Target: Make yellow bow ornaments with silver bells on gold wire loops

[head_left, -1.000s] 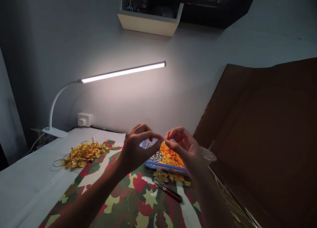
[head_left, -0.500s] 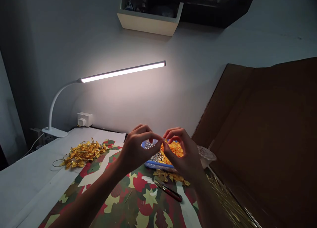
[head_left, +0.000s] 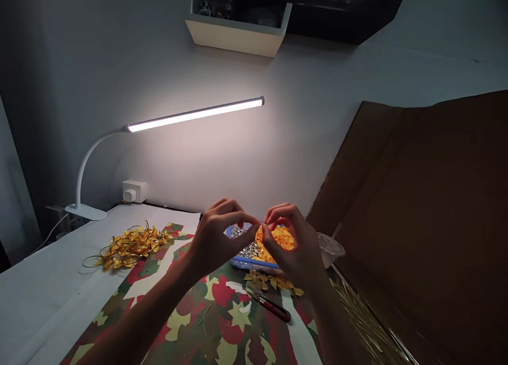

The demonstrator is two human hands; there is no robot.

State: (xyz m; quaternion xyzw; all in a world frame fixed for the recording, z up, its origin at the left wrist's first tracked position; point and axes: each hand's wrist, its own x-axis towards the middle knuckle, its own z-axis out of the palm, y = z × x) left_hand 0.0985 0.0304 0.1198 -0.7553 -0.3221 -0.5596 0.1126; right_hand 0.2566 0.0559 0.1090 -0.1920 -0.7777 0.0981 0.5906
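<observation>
Above the blue basket (head_left: 254, 263), we find the left hand (head_left: 220, 238) and right hand (head_left: 293, 243) raised and facing each other, forearms rising from the bottom of the view. Fingers on both are curled, their tips pinching a small piece (head_left: 262, 226) between them; they hide most of it, so we cannot identify it. The hands also block part of the basket, which holds orange ribbon (head_left: 280, 239) and silver beads (head_left: 244, 237). Gold bows (head_left: 272, 283) sit just below its near rim, beside a red-handled tool (head_left: 270, 308). A gold heap (head_left: 130, 247) lies well left, partly on the patterned sheet (head_left: 222, 322).
</observation>
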